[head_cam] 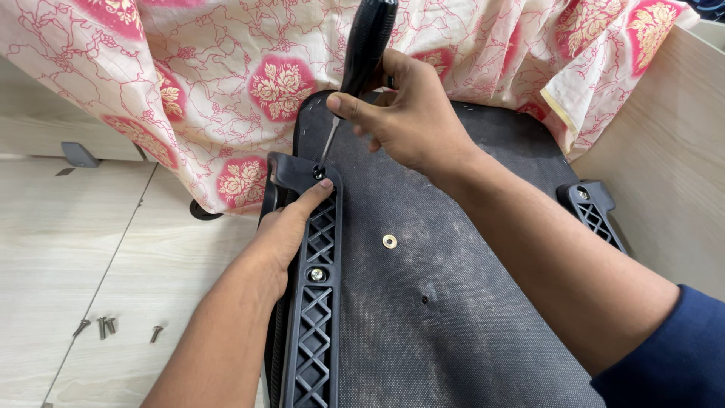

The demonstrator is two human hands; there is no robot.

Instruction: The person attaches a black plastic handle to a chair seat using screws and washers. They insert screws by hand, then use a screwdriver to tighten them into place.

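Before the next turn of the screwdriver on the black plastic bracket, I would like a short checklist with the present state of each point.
1. Tip of the black-handled screwdriver sits in the top screw hole of the black lattice plastic bracket: ok.
2. Right hand grips the handle firmly: ok.
3. Left hand steadies the bracket, thumb beside the tip: ok, though close to it.
4. Middle silver screw is seated in the bracket: ok; whether tight, cannot tell.
5. Four loose silver screws lie on the pale wooden floor, within sight: ok.
6. Pink floral cloth is clear of the tip: ok.
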